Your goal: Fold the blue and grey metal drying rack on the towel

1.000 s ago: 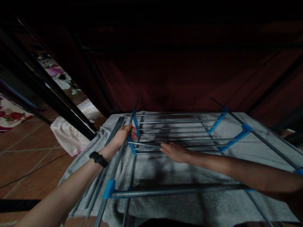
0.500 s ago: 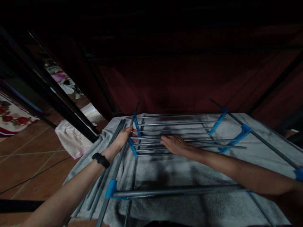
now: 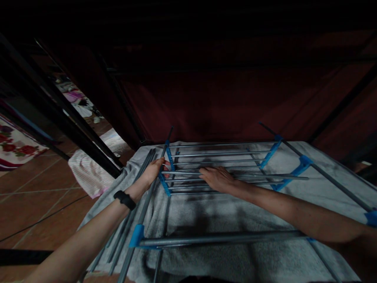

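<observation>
A rack frame of grey metal tubes and blue plastic brackets lies on a grey towel point(image 3: 212, 216). My left hand point(image 3: 153, 171) is closed around the left side pole point(image 3: 147, 204), beside the left blue bracket point(image 3: 165, 184); some of its fingertips are behind the pole. My right hand point(image 3: 217, 179), palm down over the middle of the rack, is closed on a loose metal tube point(image 3: 294, 177). The left end of this tube is at the left bracket by my left fingers. Its right end sticks out freely past the right blue bracket point(image 3: 300, 168).
Several loose tubes point(image 3: 123, 232) lie along the towel's left edge. Nearest me, a thick crossbar point(image 3: 224, 238) runs from a blue corner joint point(image 3: 137, 236). A dark red panel point(image 3: 220, 106) stands behind. Dark posts point(image 3: 85, 137) and a striped cloth point(image 3: 91, 173) are at left.
The tube's right end has swung slightly away from me, closer in line with the rack's bars. My right hand has shifted a little with it; my left hand stays in place.
</observation>
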`<state>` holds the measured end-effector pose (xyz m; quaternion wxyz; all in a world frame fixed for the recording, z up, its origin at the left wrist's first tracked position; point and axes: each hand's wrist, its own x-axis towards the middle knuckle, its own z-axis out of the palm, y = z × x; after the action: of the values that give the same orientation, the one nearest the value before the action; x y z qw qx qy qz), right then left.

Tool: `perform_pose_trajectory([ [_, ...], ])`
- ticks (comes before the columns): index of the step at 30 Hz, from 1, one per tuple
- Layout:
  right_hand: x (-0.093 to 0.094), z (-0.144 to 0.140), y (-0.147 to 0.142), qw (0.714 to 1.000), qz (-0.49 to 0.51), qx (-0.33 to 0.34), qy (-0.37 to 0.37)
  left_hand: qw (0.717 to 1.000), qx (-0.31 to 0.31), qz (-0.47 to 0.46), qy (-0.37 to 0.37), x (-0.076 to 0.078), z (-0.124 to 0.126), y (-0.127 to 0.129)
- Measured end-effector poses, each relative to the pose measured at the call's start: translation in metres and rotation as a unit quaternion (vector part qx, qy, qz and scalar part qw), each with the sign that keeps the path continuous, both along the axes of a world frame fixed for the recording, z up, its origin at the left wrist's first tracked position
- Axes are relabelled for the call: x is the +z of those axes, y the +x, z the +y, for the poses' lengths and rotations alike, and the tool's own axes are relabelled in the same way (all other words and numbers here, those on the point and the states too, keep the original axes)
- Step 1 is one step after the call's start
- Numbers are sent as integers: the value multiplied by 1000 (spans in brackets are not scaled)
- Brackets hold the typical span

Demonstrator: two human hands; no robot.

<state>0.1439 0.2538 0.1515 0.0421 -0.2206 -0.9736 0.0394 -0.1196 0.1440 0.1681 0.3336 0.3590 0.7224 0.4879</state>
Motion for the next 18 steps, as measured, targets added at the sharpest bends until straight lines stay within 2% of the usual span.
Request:
perform_pose_trajectory([
  [7,6,0,0,1000,19,12,16,999,-18,33,-14,2,1,-1],
  [18,18,12,-4,999,-7,42,-33,999,-14,41,-19,-1,3,-2],
])
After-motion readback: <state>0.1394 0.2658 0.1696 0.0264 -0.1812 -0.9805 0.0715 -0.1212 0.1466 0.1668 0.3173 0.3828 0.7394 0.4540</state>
